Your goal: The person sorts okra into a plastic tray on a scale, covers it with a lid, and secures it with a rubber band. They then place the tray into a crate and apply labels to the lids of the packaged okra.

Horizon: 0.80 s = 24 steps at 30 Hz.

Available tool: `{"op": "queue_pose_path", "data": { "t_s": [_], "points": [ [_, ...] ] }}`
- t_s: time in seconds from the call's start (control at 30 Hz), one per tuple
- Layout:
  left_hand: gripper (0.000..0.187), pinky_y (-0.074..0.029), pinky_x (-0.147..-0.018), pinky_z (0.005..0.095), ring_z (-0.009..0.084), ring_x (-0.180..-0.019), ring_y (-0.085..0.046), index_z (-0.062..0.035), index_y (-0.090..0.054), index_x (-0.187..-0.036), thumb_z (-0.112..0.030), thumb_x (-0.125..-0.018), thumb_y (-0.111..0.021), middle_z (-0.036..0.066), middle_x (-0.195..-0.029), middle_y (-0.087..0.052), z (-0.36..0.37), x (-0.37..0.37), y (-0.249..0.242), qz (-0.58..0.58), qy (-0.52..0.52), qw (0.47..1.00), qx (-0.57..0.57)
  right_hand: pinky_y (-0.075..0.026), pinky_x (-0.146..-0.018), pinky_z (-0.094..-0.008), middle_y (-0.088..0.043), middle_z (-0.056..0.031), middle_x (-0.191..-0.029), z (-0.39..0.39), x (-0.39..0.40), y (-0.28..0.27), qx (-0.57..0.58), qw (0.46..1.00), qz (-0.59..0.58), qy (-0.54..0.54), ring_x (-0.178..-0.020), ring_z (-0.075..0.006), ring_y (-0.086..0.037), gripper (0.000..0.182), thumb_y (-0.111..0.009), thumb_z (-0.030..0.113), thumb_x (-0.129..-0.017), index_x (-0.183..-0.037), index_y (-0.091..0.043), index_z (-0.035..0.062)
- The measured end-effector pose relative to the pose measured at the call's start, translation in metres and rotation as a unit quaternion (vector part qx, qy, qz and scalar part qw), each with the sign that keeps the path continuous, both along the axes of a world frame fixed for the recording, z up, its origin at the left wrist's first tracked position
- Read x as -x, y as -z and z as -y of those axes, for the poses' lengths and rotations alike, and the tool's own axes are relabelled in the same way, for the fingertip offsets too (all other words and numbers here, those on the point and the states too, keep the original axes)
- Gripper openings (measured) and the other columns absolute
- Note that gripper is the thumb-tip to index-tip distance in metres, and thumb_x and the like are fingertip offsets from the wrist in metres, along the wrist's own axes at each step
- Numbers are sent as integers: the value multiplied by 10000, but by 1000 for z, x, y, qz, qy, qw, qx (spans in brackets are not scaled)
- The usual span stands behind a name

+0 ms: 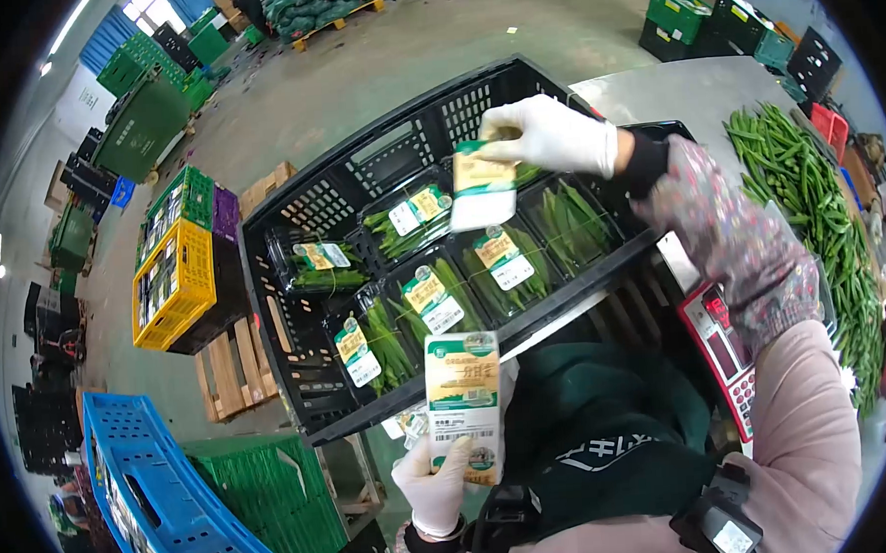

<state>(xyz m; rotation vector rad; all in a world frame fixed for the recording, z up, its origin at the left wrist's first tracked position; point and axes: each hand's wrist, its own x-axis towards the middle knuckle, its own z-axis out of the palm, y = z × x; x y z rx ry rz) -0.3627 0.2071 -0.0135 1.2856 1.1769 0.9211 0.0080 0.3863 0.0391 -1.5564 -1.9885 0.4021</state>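
While both gloved hands are up over the crate, the scene reads as follows.

Left hand [436,489]: low in the view, white glove; its fingers are closed around the lower end of a strip of labels [464,406], which stands upright in front of the crate's near rim.

Right hand [553,136]: white glove, patterned sleeve behind it, reaching over the crate; its fingers pinch the top edge of a single label [482,186], which hangs just above the packed trays.

Black crate [295,314]: large, lattice-walled, tilted toward the person, resting against the edge of the worktop.

Okra trays [434,302]: wrapped packs of green okra lying side by side in two rows on the crate floor; most carry a yellow-and-white label on the film, while the tray at the far right [570,220], just below the right hand, shows none.

Worktop [684,94]: steel, to the right of the crate.

Loose okra [809,187]: a long heap along the worktop's right side.

Scale [722,347]: red-faced keypad, just right of the crate's near corner.

Floor: a yellow crate [173,286] stacked on a pallet to the left; a blue crate [143,482] lower left.
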Motion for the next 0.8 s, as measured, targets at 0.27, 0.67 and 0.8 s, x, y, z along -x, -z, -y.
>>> {"op": "queue_pose_path", "data": {
  "t_s": [0.27, 0.67, 0.8],
  "points": [
    [160, -491, -684, 229, 59, -741, -613, 29, -712, -996, -48, -865, -759, 33, -863, -728, -2, 15, 23, -40, 17, 999, -30, -537, -760, -396, -739, -145, -933, -19, -91, 111, 326, 901, 280, -60, -882, -314, -705, 580, -900, 419, -620, -1018, -721, 38],
    [142, -504, -650, 241, 77, -680, -647, 34, -720, -962, -36, -848, -768, 65, -791, -737, -3, -8, 17, -43, 46, 993, -103, -543, -774, -435, -707, -194, -924, -19, -37, 71, 76, 972, 205, 87, -904, -370, -690, 301, -659, 325, -883, -989, -671, 43],
    [168, -498, -692, 247, 67, -734, -614, 20, -718, -977, -88, -861, -772, 31, -841, -731, -5, -8, 15, -45, 65, 986, -147, -537, -797, -318, -728, -142, -950, 27, 37, -6, 149, 983, -85, -63, -875, -237, -692, 587, -656, 577, -879, -1056, -723, 22]
  ]
}}
